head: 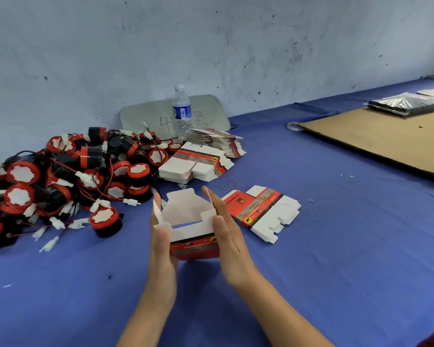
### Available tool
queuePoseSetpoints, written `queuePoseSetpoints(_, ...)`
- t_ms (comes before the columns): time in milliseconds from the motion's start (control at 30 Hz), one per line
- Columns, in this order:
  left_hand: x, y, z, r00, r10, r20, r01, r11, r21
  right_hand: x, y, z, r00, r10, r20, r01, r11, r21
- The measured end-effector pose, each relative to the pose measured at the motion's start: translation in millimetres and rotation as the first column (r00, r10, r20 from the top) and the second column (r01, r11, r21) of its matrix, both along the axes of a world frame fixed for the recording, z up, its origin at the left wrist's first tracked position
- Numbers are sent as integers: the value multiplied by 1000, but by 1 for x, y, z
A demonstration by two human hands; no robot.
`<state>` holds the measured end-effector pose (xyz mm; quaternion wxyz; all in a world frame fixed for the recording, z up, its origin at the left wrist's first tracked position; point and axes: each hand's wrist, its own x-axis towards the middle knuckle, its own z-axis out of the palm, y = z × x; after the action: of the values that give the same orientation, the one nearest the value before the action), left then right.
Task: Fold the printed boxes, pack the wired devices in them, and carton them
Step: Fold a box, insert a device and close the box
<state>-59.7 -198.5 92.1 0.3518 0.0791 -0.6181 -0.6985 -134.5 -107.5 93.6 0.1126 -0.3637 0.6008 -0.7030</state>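
A red printed box (193, 236), opened up with its white flaps standing, is held above the blue table between both hands. My left hand (162, 244) presses its left side with the thumb over the near flap. My right hand (227, 234) lies flat against its right side, fingers straight. Flat printed boxes (263, 211) lie just right of it. More flat boxes are stacked behind (193, 164) and fanned near the bottle (216, 142). A heap of red-and-black wired devices (60, 176) with white plugs fills the left, and one device (105, 221) stands nearest the box.
A water bottle (182, 111) stands by the wall in front of a grey board (148, 118). A rubber band (229, 184) lies beyond the box. A brown cardboard sheet (376, 139), a tape roll (294, 125) and a dark foil pack (404, 103) lie at the right.
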Motion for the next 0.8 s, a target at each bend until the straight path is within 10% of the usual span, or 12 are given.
queuePoseSetpoints(800, 0, -3, -5, 977, 194, 88, -191, 981, -38, 2, -5, -6, 956, -183, -227, 169, 982, -79)
